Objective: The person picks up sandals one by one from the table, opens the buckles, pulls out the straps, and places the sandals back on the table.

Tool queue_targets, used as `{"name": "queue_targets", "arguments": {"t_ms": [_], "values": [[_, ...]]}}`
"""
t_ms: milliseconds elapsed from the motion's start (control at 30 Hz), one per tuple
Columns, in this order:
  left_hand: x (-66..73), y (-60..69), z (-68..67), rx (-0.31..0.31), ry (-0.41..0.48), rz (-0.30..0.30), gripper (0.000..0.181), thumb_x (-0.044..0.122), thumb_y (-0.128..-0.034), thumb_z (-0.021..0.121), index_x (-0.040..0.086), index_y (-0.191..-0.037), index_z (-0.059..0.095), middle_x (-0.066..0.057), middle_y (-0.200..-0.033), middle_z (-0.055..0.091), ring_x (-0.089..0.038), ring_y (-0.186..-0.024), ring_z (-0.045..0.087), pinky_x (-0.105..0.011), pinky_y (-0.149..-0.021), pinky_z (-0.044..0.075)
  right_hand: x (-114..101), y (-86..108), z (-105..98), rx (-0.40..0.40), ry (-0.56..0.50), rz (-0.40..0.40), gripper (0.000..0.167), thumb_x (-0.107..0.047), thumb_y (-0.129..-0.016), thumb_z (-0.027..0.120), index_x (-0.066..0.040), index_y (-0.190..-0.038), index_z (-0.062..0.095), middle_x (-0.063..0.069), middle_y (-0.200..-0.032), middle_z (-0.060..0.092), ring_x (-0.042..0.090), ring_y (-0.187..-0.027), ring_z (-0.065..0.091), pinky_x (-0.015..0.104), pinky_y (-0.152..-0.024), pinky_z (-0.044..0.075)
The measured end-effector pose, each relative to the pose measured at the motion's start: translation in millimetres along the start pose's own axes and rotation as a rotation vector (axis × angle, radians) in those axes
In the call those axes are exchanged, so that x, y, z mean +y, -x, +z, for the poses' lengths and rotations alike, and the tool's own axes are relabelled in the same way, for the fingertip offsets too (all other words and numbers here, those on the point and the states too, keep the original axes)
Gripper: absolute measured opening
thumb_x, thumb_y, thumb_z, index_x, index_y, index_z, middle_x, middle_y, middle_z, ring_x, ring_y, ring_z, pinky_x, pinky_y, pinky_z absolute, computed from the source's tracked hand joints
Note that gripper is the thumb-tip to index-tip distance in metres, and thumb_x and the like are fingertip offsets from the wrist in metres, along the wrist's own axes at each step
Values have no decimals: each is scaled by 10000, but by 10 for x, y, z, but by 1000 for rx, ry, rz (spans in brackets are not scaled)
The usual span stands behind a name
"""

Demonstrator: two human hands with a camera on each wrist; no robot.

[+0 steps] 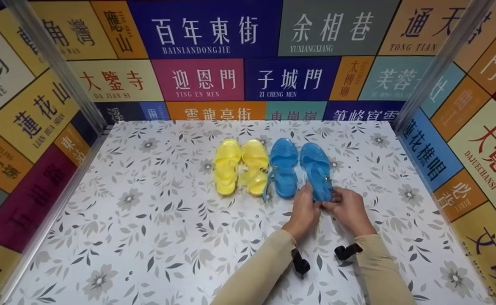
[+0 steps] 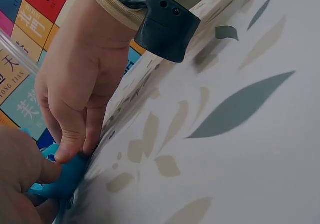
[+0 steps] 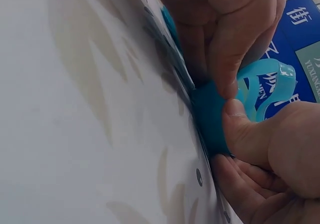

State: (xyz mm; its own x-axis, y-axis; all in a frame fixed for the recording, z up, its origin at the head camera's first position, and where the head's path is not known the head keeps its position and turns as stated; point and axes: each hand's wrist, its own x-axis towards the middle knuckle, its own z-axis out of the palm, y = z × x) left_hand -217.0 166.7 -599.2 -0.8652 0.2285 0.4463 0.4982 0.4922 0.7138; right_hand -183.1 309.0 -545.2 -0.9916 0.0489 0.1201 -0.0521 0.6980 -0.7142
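A pair of blue jelly sandals lies on the table. My left hand (image 1: 305,212) and right hand (image 1: 349,209) both pinch the heel end of the right-hand blue sandal (image 1: 316,163), one from each side. In the right wrist view, the thumbs of my left hand (image 3: 240,24) and right hand (image 3: 285,154) meet at the heel of the blue sandal (image 3: 210,116), with right-hand fingers low beside it. The other blue sandal (image 1: 284,152) lies just left, its strap loose at the side. Further left sit two yellow sandals, a left one (image 1: 227,150) and a right one (image 1: 254,152).
The sandals stand in a row, toes away from me, on a table (image 1: 146,237) with a leaf-and-flower print. Walls (image 1: 205,80) of coloured sign panels rise behind and on both sides. Black wrist cameras (image 1: 301,264) sit on both sleeves.
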Motion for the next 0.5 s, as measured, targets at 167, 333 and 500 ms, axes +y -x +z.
{"name": "queue_targets", "arguments": {"t_ms": [167, 333, 500], "values": [[141, -35, -120, 38, 47, -7, 552, -124, -798, 663, -65, -1338, 568, -152, -1147, 719, -287, -1121, 676, -377, -976, 554, -9, -57, 16, 15, -8, -4, 330, -31, -881, 817, 65, -1184, 728, 207, -959, 780, 352, -926, 764, 402, -829, 591], [254, -34, -177, 37, 1, -29, 622, -132, -810, 615, -172, -1415, 477, -203, -1195, 705, -301, -1157, 666, -361, -998, 547, -10, -78, 22, 44, 2, -12, 339, -25, -886, 807, 79, -1198, 728, 224, -958, 780, 366, -923, 767, 407, -807, 593], [357, -44, -264, -23, -2, -102, 706, -127, -841, 628, -209, -1494, 372, -284, -1397, 615, -339, -1324, 586, -350, -1125, 471, -15, -77, 32, 30, -7, 9, 432, -30, -919, 777, 113, -1310, 663, 266, -1026, 766, 392, -974, 756, 459, -836, 603]]}}
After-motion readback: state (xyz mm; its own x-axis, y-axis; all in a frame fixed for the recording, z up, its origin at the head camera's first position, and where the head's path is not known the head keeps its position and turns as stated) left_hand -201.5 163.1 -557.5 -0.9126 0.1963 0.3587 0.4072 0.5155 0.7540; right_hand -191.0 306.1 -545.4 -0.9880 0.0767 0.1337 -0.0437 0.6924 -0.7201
